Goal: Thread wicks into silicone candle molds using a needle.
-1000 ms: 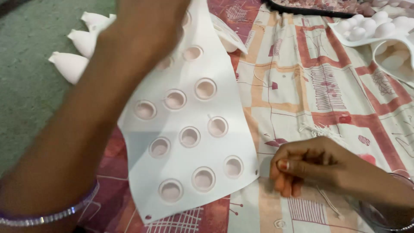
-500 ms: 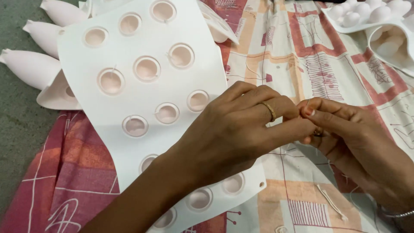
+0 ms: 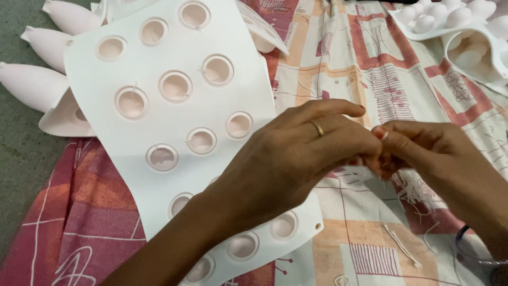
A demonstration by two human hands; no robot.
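A white mould sheet [image 3: 132,132] with several round cavities holding pale wax and thin wicks lies on the patterned cloth [image 3: 338,63]. My left hand [image 3: 301,153], with a ring on one finger, reaches across the sheet's lower right. Its fingertips meet those of my right hand [image 3: 423,148] above the cloth. Both hands pinch a small bundle of thin white threads [image 3: 360,172] between them. More loose threads [image 3: 415,190] lie on the cloth just under my right hand.
Several pale cone-shaped pieces [image 3: 37,85] lie at the left on the green floor. A second white mould [image 3: 460,32] with round bumps sits at the top right. A short white wick piece [image 3: 402,246] rests on the cloth near the bottom.
My left hand came down from the raised sheet to meet my right hand. The mould sheet now lies flat, and both hands pinch the threads together slightly further right.
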